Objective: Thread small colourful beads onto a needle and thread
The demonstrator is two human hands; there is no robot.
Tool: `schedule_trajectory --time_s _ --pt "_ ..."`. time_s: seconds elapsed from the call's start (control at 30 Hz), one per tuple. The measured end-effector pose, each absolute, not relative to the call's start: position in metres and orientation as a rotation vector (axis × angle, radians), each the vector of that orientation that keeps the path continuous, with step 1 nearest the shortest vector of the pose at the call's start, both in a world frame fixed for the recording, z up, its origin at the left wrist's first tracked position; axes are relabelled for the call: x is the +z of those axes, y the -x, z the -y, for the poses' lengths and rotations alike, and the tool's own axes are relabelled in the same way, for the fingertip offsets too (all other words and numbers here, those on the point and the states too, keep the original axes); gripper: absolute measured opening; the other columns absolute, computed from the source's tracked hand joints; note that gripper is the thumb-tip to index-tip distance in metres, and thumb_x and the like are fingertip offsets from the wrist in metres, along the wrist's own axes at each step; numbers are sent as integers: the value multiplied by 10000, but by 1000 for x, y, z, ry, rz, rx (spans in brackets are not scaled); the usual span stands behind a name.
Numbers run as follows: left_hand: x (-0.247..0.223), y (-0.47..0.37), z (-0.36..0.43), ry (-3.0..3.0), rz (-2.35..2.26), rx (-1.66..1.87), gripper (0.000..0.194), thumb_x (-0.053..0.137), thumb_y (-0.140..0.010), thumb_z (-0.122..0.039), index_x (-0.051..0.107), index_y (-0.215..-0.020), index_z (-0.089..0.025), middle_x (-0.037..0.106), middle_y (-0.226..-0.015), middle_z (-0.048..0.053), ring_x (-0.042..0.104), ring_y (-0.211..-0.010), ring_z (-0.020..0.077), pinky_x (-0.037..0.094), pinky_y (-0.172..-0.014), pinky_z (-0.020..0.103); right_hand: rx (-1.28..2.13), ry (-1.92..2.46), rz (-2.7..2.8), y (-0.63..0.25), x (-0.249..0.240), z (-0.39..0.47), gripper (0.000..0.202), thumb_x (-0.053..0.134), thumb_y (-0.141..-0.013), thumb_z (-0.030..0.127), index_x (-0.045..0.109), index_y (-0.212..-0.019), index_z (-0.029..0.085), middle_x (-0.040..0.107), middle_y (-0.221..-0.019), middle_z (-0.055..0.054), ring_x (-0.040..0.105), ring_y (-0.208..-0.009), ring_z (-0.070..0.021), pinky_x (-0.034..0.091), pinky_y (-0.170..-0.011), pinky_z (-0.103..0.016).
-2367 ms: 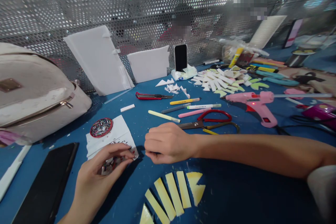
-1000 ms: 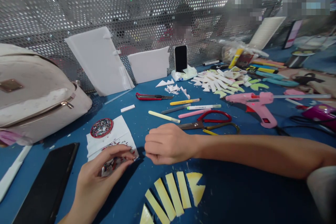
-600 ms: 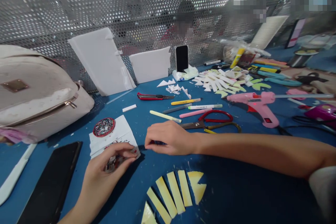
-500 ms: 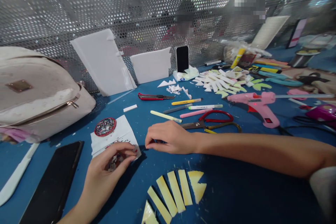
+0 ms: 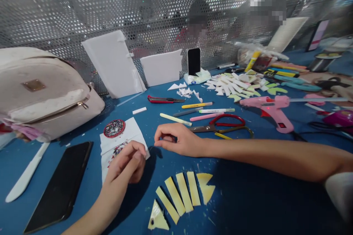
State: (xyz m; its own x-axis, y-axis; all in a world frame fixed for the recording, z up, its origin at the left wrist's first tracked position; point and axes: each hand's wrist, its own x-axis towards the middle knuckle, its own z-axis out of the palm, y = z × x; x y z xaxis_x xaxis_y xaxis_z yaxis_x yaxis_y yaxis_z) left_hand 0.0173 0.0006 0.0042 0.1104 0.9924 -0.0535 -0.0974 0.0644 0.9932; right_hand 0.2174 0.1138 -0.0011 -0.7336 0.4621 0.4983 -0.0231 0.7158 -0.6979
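My left hand (image 5: pixel 125 165) is closed, fingertips and thumb pressed together at the right edge of a white paper (image 5: pixel 136 130). On that paper lie a red-rimmed round lid (image 5: pixel 114 128) full of small shiny bits and a loose heap of colourful bits (image 5: pixel 118 151). My right hand (image 5: pixel 178 140) is closed in a pinch just above the blue table, to the right of the paper. Whatever either hand pinches is too small to make out. In front of my hands several yellow strips (image 5: pixel 175 195) lie between a notched tail-like piece (image 5: pixel 206 187) and a triangle (image 5: pixel 158 217) with a dark dot.
Scissors (image 5: pixel 205 128), markers (image 5: pixel 176 119) and a red utility knife (image 5: pixel 165 100) lie beyond my right hand. A pink glue gun (image 5: pixel 271 106) lies to the right, near piled foam strips (image 5: pixel 231 83). At left are a backpack (image 5: pixel 46 95), a black phone (image 5: pixel 62 185) and a white plastic knife (image 5: pixel 27 172).
My left hand has lifted off the heap of bits and its fingers have curled together, uncovering more of the heap. My right hand stays pinched in nearly the same place. The view has shifted slightly.
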Motion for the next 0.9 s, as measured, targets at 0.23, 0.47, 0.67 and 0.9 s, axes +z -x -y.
schedule_trajectory --time_s 0.23,0.47,0.67,0.9 --pt "2 -28 6 -701 -784 1003 118 603 -999 -358 582 -964 -248 169 -578 -112 86 -449 57 148 -400 146 1021 239 2110 -216 2 -98 217 609 -970 287 558 -802 158 385 -663 68 352 -569 -75 313 -555 -201" --pt "-4 -24 5 -688 -661 937 143 567 -1024 -387 613 -985 -257 161 -553 -113 97 -424 49 160 -388 125 828 22 2156 -214 -1 -101 384 535 -1040 358 488 -706 175 436 -635 39 397 -609 -101 368 -621 -234" --pt "0 -23 5 -702 -676 935 126 588 -1009 -380 606 -989 -256 186 -582 -104 106 -454 56 186 -397 113 878 78 2159 -214 -1 -103 357 560 -1032 404 571 -775 157 530 -683 16 434 -614 -93 383 -607 -214" --pt "-1 -13 9 -1038 -864 1011 145 523 -1034 -379 626 -1034 -277 374 -676 -58 298 -531 81 323 -467 137 1009 195 2080 -216 0 -102 222 662 -971 275 601 -801 146 547 -712 29 441 -606 -70 377 -597 -188"
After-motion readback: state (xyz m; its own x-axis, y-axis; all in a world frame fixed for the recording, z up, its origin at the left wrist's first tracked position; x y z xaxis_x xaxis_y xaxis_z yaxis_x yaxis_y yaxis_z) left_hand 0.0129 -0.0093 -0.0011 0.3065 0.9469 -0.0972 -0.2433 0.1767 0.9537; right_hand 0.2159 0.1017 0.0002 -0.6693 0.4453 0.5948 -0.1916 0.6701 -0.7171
